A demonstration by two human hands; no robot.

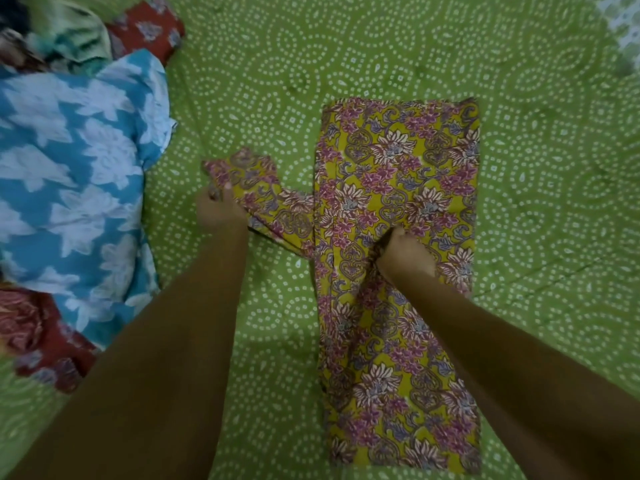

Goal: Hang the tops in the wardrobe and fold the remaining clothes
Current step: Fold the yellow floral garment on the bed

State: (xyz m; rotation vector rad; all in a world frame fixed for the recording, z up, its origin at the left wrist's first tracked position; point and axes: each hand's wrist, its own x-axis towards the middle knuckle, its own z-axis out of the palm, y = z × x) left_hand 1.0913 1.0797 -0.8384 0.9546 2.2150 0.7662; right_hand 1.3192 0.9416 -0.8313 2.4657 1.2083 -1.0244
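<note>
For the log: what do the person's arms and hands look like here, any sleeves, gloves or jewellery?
Both forearms are bare right to the frame's bottom edge; no sleeve shows. The left hand and right hand are ungloved. No watch, bangle or ring is visible, though the picture is soft and the fingers are partly hidden, so a small ring cannot be ruled out.

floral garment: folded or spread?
Partly folded: floral garment lies in a narrow strip, one sleeve sticking out, pinched by the left hand.
</note>
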